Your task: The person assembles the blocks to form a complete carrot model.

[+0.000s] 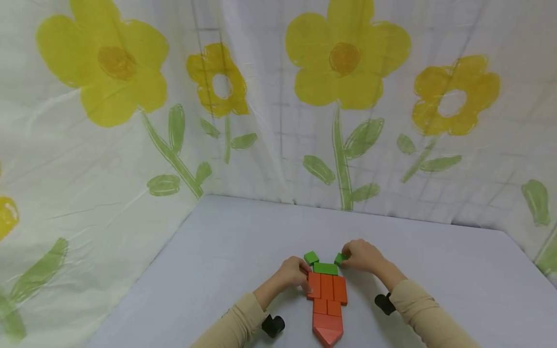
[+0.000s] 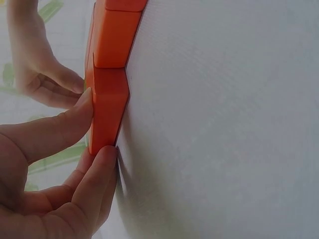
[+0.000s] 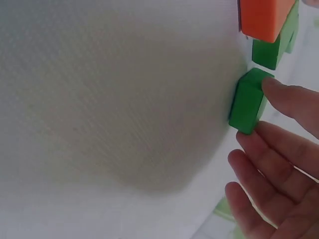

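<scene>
A flat figure of wooden blocks lies on the table. Its left hand side has a red-orange rectangular block [image 2: 110, 107], which my left hand [image 1: 295, 274] pinches, thumb on its top edge and fingertips at its end. My right hand [image 1: 364, 255] holds a small green block [image 3: 247, 102] between thumb and fingers, at the figure's far right corner. A second small green block [image 1: 311, 258] sits tilted at the far left corner. Between them lies a long green block [image 1: 325, 269]. Two more red-orange blocks stand beside the pinched one, including the right one [image 1: 340, 290].
Nearer me, two small red-orange blocks [image 1: 334, 308] meet a pinkish-red block [image 1: 327, 320] and a pointed triangular block [image 1: 328, 336]. The pale table [image 1: 243, 232] ends at a white curtain [image 1: 270, 145] with yellow flowers. Black wrist devices [image 1: 273, 326] sit by both sleeves.
</scene>
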Available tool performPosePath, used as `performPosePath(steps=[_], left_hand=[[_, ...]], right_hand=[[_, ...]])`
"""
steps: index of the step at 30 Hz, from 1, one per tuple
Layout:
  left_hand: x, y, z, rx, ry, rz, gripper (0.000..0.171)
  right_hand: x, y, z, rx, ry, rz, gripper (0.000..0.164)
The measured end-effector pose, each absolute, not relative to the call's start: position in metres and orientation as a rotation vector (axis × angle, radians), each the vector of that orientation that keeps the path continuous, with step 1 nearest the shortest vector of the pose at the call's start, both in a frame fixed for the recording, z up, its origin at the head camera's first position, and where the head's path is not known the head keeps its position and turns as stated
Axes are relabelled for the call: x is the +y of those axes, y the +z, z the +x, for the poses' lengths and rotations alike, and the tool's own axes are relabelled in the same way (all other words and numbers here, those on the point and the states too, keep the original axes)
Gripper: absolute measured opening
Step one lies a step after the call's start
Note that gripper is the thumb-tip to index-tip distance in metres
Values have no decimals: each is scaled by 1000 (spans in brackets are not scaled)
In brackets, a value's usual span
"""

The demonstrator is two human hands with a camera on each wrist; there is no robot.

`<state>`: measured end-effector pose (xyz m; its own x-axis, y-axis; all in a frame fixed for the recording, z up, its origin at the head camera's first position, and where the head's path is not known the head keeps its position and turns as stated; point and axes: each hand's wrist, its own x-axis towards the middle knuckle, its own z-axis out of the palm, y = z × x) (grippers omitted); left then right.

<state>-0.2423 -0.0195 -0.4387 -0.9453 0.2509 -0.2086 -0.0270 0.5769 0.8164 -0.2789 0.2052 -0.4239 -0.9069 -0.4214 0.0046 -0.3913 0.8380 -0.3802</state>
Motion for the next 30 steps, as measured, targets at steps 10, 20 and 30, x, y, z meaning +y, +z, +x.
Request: performPosePath(steps=[10, 20, 30], left_hand=[[-18, -441, -243, 2511, 1300, 178, 32], [-19, -439, -242, 2515, 1302, 195, 32], [-21, -434, -239, 2695, 1063, 433, 43]], right_hand=[[202, -428, -277, 2939, -593, -680, 25], [200, -430, -274, 2945, -578, -665, 26], [213, -419, -274, 2873, -707, -644, 40]])
